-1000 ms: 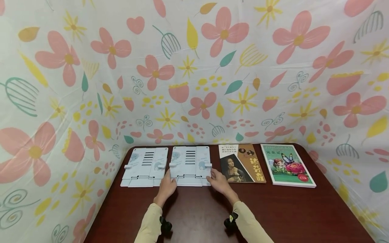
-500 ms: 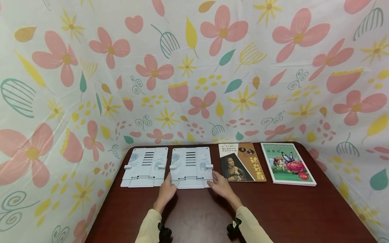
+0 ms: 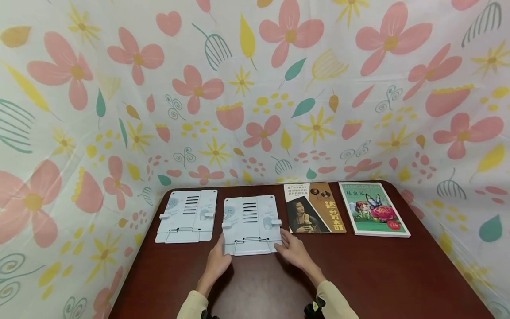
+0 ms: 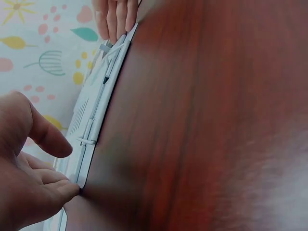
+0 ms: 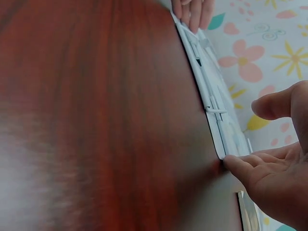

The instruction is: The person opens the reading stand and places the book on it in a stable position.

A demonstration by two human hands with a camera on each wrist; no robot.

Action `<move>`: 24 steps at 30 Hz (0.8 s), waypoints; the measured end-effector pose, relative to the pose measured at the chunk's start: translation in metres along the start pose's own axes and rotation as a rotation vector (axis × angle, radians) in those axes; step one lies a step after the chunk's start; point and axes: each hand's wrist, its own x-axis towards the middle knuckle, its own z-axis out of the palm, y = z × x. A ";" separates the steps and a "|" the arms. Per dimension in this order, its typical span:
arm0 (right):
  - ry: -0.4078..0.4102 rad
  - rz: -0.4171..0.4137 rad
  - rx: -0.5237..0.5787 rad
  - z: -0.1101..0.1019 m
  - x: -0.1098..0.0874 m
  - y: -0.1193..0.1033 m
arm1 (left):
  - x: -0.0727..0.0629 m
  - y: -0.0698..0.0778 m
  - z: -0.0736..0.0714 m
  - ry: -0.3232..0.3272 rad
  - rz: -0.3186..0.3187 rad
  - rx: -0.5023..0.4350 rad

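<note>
Two flat white book stands with slots, side clips and a wire prop lie on the brown table. The nearer book stand [image 3: 252, 230] sits between my hands, slightly closer to me than the left book stand [image 3: 187, 217]. My left hand [image 3: 217, 263] touches its left edge by the front corner, and my right hand [image 3: 296, 252] touches its right edge. In the left wrist view, the left thumb [image 4: 50, 137] is lifted while the fingers meet the corner. Likewise, the right thumb [image 5: 272, 106] stays off the stand in the right wrist view, fingertips against its edge.
To the right lie a brown and white book [image 3: 314, 208] with a portrait cover and a green book [image 3: 374, 208] with a butterfly. Floral cloth [image 3: 255, 97] hangs behind and beside the table [image 3: 378, 274].
The book stand between my hands has slid toward me, away from the back edge, with both hands moving along. The other stand and the books lie where they were; the head view has shifted slightly.
</note>
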 end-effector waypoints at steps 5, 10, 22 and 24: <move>0.010 0.000 0.015 -0.004 -0.014 -0.001 | -0.012 0.002 0.001 -0.004 0.007 -0.015; 0.023 0.016 0.013 -0.007 -0.027 0.002 | -0.022 0.004 0.004 -0.001 0.016 -0.010; 0.029 0.040 0.088 -0.012 -0.047 0.002 | -0.040 0.002 0.009 0.022 0.023 -0.024; 0.031 0.048 0.094 -0.013 -0.050 0.003 | -0.043 0.001 0.009 0.022 0.023 -0.021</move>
